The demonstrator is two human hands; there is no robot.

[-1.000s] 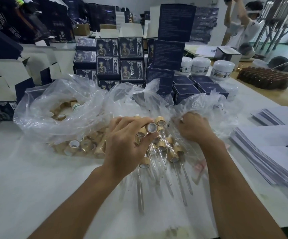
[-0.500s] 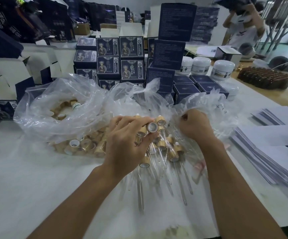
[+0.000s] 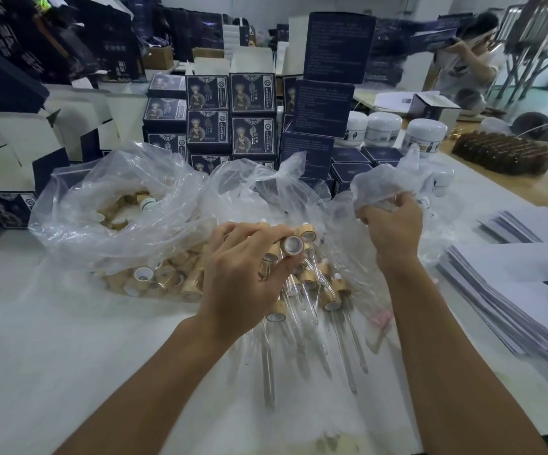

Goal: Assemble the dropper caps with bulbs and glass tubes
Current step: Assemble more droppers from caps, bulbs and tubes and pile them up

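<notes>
Bamboo-coloured cap (image 3: 292, 246) sits pinched in the left hand (image 3: 244, 277), its open mouth facing right – toward the right hand (image 3: 394, 226), which clutches a clear bag (image 3: 385, 183) just beyond; contents unclear

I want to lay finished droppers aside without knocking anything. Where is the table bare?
Bare table lies near-left, bordered by the cap bag and the left arm. A narrower strip runs between the right arm and the paper stacks. It's crowded between the hands, where droppers lie, and behind, with boxes.
</notes>
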